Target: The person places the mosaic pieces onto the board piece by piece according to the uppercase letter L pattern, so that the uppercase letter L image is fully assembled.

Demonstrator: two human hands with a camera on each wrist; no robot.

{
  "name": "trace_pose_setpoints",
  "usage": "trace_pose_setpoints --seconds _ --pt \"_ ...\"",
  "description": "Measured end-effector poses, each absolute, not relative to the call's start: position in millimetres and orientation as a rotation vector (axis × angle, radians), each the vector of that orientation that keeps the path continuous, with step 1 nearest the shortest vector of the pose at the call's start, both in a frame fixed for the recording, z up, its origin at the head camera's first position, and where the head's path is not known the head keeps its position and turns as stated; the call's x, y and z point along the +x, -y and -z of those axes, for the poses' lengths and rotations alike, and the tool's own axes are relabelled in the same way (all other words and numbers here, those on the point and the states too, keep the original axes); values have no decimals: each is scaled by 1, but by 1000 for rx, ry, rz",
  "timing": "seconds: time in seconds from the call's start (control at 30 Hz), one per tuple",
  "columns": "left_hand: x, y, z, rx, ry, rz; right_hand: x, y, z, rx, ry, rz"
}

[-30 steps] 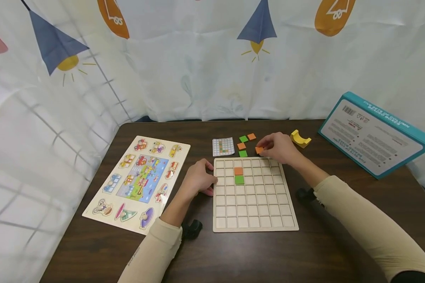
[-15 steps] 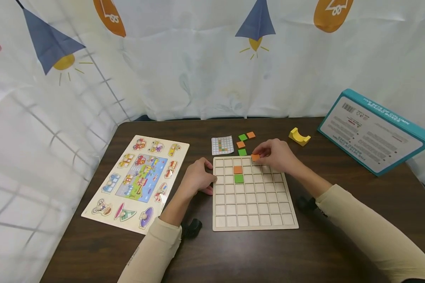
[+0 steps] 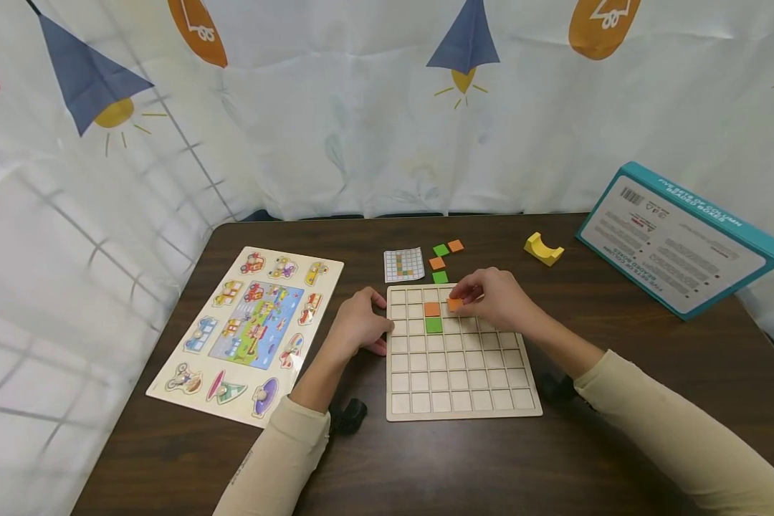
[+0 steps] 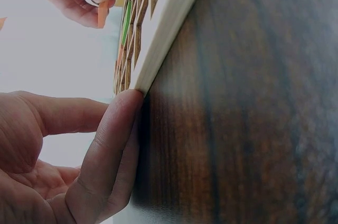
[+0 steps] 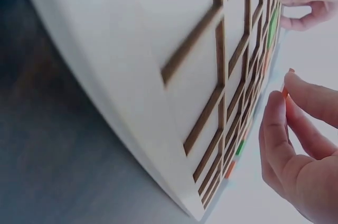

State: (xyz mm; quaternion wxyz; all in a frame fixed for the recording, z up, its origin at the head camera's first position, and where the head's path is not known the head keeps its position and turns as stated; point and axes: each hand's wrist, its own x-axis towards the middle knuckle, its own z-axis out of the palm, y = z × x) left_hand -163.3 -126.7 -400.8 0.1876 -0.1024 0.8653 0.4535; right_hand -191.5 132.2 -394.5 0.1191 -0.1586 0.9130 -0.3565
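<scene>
A square wooden grid board [image 3: 464, 365] lies on the table, with an orange tile [image 3: 432, 309] and a green tile [image 3: 433, 325] set in adjoining cells near its upper left. My left hand [image 3: 361, 322] rests beside the board's left edge; in the left wrist view a fingertip [image 4: 132, 97] touches the board's side. Over the upper part of the grid, my right hand [image 3: 498, 301] pinches another orange tile [image 3: 454, 304] between thumb and fingers, just right of the placed orange one. The right wrist view shows this tile raised above the board, mostly covered by the fingertips.
Behind the board lie loose green tiles [image 3: 440, 276] and orange tiles [image 3: 437, 263], next to a small pattern card [image 3: 403, 265]. A picture peg puzzle [image 3: 245, 337] is at left. A yellow arched block [image 3: 544, 249] and a teal-edged box [image 3: 684, 240] stand at right.
My right hand has brought the orange tile from the table behind the board leftward and nearer, over the grid. My left hand keeps its place at the board's left edge.
</scene>
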Motion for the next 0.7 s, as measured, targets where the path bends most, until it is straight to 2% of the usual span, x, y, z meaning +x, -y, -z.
trace_pose_setpoints --seconds 0.7 --pt "-164 127 402 -283 -2429 -1291 -170 -117 395 -467 -2543 1044"
